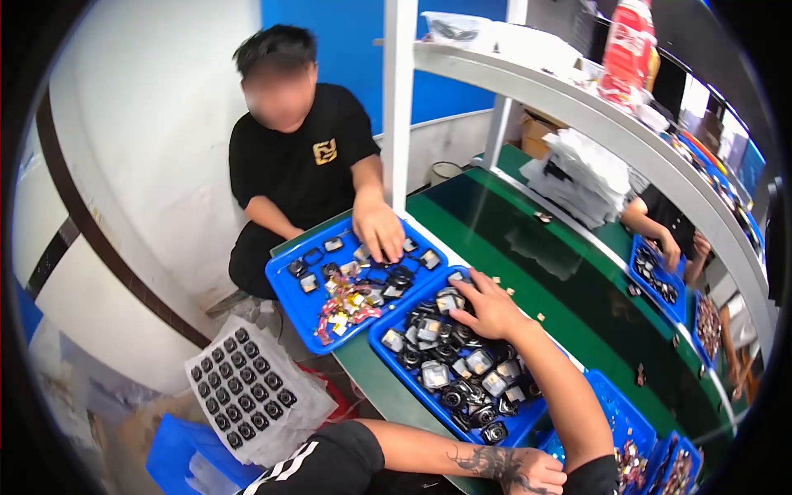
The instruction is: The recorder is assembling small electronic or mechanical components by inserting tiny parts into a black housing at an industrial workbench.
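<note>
My right hand [492, 312] reaches over the far end of a blue tray [394, 378] heaped with small black parts [454, 396], round lens-like pieces and pale square faces among them. Its thumb and fingers are spread around a pale-faced part [450, 300] lying near the tray's far rim; I see no part lifted. Low in the view, my tattooed left forearm lies across in front of me. The left hand [538, 472] is closed, its fingers curled near the right elbow, and whatever it may hold is hidden.
Across from me, a person's hand [379, 231] is over another blue tray [285, 276] of parts. A white sheet [305, 404] with rows of black parts sits at left above a blue bin [177, 450]. More trays [606, 404] stand right, beside the green conveyor [569, 305]; a white shelf [544, 74] overhangs it.
</note>
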Demonstrator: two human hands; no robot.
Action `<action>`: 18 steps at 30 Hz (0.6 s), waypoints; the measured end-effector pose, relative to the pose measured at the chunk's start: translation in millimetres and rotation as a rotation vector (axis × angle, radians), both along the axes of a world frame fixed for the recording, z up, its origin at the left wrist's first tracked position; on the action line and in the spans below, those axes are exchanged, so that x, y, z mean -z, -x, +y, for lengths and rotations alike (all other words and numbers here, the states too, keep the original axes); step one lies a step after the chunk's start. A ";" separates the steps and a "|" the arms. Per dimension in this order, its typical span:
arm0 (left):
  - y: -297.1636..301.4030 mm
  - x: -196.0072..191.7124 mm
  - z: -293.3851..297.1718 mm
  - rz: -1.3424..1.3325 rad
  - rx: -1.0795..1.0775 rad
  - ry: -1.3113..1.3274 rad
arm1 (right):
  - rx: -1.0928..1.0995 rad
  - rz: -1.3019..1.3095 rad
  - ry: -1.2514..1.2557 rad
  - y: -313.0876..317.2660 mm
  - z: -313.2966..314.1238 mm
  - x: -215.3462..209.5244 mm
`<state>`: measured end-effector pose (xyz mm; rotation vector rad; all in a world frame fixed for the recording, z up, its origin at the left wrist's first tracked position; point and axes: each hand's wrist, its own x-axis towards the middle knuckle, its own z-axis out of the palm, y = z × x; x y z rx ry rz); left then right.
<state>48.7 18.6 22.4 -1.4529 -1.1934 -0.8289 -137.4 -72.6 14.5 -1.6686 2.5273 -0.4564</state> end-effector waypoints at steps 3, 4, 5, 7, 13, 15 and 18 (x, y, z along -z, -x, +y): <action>-7.9 -0.1 4.8 -0.021 -0.008 0.010 | -0.078 0.116 -0.026 -7.3 22.1 -8.9; -10.2 -0.3 4.5 -0.021 -0.030 0.003 | -0.089 0.107 -0.028 -14.9 28.0 -12.1; -8.0 -0.8 2.8 -0.009 -0.046 0.002 | -0.090 0.067 -0.084 -19.3 35.2 -18.0; -8.9 1.2 -0.6 -0.032 -0.049 0.043 | -0.095 0.017 -0.141 -29.2 43.5 -17.8; 3.2 -1.5 -0.8 -0.149 -0.060 -0.073 | 0.003 -0.055 0.020 -34.9 92.1 -19.4; 12.3 -10.7 -4.8 -0.191 -0.075 -0.141 | 0.119 -0.064 0.036 -39.7 99.2 -25.2; 10.0 23.6 -24.5 -0.608 -0.098 -0.191 | 0.255 -0.062 0.313 -51.2 110.8 -34.6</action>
